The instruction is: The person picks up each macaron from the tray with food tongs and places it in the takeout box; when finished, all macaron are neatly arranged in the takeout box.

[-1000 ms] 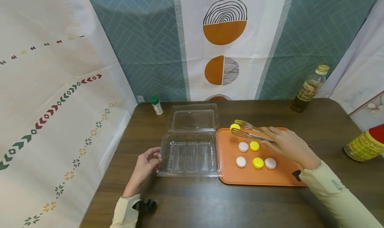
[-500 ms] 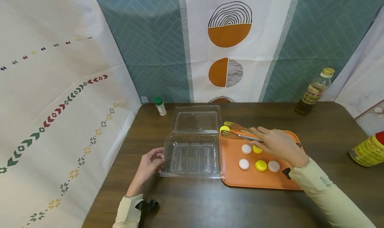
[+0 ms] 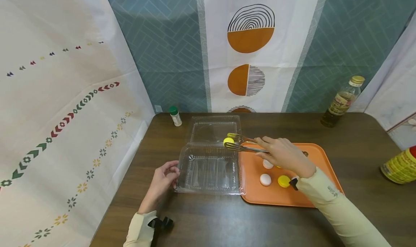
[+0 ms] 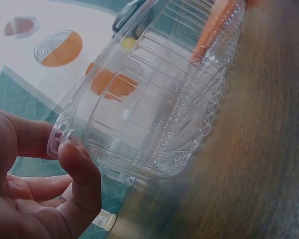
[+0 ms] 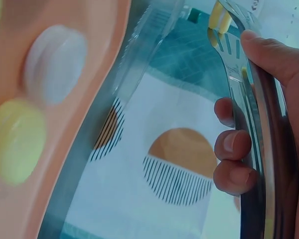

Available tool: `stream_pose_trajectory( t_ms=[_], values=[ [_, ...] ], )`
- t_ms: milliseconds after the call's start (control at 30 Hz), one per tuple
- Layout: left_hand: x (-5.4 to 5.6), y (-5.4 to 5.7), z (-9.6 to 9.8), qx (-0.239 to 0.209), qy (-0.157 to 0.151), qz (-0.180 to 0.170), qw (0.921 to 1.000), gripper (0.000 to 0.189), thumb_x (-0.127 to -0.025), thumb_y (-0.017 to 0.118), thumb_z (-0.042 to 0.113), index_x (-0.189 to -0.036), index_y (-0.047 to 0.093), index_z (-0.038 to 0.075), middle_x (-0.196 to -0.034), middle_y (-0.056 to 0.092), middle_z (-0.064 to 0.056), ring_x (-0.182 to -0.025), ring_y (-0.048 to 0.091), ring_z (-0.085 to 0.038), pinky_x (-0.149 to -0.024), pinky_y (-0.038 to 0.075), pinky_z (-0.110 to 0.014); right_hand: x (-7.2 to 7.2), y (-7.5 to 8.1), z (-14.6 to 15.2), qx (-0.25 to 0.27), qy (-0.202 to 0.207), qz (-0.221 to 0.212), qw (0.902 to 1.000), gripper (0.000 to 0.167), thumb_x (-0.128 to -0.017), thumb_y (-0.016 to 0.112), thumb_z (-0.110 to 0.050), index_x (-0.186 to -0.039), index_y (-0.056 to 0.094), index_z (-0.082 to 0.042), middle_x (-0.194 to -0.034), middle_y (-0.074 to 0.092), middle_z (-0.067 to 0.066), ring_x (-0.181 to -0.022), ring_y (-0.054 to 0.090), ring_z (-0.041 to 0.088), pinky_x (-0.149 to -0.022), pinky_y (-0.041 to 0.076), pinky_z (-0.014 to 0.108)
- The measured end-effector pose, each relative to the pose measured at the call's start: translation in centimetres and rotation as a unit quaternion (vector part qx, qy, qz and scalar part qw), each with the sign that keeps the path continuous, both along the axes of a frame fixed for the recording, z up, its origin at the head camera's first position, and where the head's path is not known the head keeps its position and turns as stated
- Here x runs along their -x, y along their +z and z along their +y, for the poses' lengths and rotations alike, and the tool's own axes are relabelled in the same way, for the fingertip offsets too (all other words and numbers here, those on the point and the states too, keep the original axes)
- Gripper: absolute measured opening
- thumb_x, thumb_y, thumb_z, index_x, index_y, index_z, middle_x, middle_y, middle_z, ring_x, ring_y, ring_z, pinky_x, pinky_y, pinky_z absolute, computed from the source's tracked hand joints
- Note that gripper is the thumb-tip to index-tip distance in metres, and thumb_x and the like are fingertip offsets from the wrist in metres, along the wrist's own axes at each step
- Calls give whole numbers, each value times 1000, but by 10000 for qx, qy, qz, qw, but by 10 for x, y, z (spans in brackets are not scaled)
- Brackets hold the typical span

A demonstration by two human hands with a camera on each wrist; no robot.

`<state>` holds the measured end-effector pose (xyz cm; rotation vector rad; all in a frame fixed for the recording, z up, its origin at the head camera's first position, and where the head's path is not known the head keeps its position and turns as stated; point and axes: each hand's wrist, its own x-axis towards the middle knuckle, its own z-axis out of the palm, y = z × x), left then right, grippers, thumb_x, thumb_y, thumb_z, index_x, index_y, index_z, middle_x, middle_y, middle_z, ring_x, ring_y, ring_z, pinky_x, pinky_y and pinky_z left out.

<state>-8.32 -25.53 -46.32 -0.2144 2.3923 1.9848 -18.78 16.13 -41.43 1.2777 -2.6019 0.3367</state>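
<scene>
My left hand holds the near-left side of a clear plastic clamshell box, which lies open with its lid folded back. In the left wrist view, thumb and finger pinch the box's rim. My right hand grips metal tongs. Between the tong tips sits a yellow macaron, above the hinge side of the box in the head view. On the orange tray lie a white macaron, a yellow macaron and others partly hidden under my right hand.
A green-capped shaker stands at the back left of the wooden table. At the back right is an oil bottle. A yellow-and-red container stands at the right edge. Patterned cloths hang behind and beside the table.
My right hand has carried the tongs and yellow macaron leftward, from over the tray to over the box. The left hand keeps its hold on the box. The head view has shifted slightly.
</scene>
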Motion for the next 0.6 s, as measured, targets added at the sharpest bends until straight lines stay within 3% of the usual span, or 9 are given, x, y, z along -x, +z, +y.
stream_pose_trajectory(
  t_ms=[200, 400, 600],
  values=[
    [-1, -1, -1, 2, 33, 26, 10000, 42, -90, 58, -13, -132, 56, -10, -92, 60, -19, -61, 53, -16, -48, 47, -24, 0, 3, -24, 35, 118, -103, 9999, 51, -91, 77, -28, -131, 64, 1, -102, 66, 9, -47, 39, 7, -48, 43, 24],
    [-2, 0, 0, -14, 43, 89, 9999, 42, -90, 58, -13, -132, 55, -12, -92, 60, -20, -61, 53, -16, -48, 47, -24, 0, 6, -47, 14, 425, 14, 9991, 48, -90, 78, -27, -128, 66, 0, -91, 63, 4, -50, 46, 8, -46, 39, 22],
    [-2, 1, 1, -6, 42, 78, 10000, 42, -90, 59, -13, -132, 55, -11, -92, 60, -18, -61, 53, -16, -49, 47, -24, 2, 5, -70, -193, 746, 229, 9968, 45, -90, 77, -31, -122, 68, 0, -85, 61, 2, -57, 53, 12, -50, 44, 23]
  ],
)
